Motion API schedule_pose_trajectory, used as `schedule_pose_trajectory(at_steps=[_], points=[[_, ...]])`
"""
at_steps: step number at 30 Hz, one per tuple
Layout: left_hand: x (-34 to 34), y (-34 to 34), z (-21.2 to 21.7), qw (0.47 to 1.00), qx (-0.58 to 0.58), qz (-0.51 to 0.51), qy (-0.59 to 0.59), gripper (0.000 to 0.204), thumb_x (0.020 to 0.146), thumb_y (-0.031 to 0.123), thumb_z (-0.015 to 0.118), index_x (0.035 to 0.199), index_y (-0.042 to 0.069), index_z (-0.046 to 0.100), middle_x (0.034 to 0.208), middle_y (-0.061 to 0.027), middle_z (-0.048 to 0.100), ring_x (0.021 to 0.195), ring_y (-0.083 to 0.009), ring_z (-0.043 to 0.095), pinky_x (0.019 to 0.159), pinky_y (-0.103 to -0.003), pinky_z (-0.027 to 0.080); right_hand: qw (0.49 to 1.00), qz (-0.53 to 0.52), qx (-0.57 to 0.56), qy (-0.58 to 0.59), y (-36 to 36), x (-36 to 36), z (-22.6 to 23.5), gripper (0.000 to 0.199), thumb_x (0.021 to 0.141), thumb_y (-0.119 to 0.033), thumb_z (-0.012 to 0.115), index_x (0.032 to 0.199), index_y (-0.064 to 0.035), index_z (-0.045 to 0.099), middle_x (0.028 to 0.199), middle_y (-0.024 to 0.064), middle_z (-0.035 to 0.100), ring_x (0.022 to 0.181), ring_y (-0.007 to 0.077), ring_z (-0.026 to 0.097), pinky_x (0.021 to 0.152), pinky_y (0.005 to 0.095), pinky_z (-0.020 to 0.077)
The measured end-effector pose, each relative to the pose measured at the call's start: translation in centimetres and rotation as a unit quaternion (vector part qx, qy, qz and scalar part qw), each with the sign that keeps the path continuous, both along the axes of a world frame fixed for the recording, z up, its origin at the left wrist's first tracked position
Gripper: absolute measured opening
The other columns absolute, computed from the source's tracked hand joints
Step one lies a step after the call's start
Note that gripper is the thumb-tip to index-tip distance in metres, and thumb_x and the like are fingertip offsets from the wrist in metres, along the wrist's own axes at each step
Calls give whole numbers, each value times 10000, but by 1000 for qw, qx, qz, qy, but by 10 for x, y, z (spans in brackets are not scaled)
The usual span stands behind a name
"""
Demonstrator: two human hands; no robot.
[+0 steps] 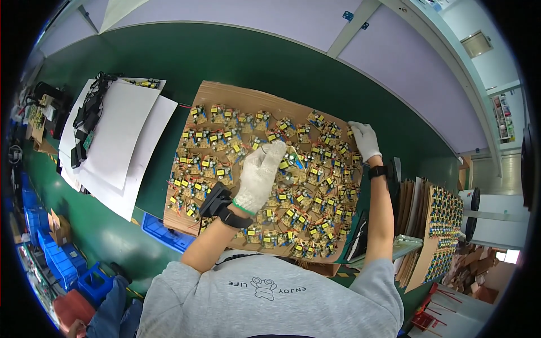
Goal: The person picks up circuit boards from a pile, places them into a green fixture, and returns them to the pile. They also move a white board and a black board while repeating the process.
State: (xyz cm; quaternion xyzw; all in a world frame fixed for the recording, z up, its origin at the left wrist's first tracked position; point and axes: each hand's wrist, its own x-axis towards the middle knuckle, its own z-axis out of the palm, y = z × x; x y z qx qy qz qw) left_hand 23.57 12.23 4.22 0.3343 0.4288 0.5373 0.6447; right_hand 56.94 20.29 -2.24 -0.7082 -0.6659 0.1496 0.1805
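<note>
A brown cardboard sheet (225,93) lies in front of me, covered with many small circuit boards carrying yellow and blue parts and thin wires. My left hand (259,177), in a white knitted glove with a green cuff, is over the middle of the sheet. Its fingers are closed at the edge of a slightly raised circuit board (294,161); the fingertips are partly hidden. My right hand (365,141), also gloved, rests at the sheet's far right corner beside the outermost boards, its fingers stretched out. Both wrists wear black straps, the left one with a black block.
White sheets (121,135) with black cabled adapters (90,112) lie to the left on the green table (186,56). Upright cardboard sheets (414,214) and a panel of circuit boards (442,225) stand at the right. Blue crates (62,262) and a seated person's legs (115,307) are lower left.
</note>
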Motion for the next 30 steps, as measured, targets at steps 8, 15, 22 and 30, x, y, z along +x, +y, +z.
schedule_pose_trajectory(at_steps=[8,15,22,30], points=[[17,-2,1,998,3,36,-43,297,934,272,580,1045,-1,614,973,2,619,863,-59,529,771,-240,430,985,-130,105,44,-36,-73,61,418,956,-370,463,1065,0,622,825,148,650,763,270,634,668,357,494],[51,6,11,996,77,9,32,441,985,362,450,826,-19,603,732,-15,589,695,-77,502,631,-253,417,960,-87,41,263,-94,-185,96,292,944,-280,547,839,-9,577,624,29,547,599,56,457,529,258,384],[54,23,26,991,-108,-73,-38,689,947,592,321,639,36,589,594,-8,564,504,-102,548,447,-226,415,620,-231,-144,736,-75,-168,91,382,958,-400,489,853,-58,622,746,-7,596,587,96,519,528,242,423],[30,85,24,971,16,2,240,558,868,456,573,1186,5,485,921,-111,641,910,-227,619,801,-339,481,950,-311,7,19,-17,-31,46,633,854,-564,500,1080,24,568,905,266,648,894,428,618,774,438,488]])
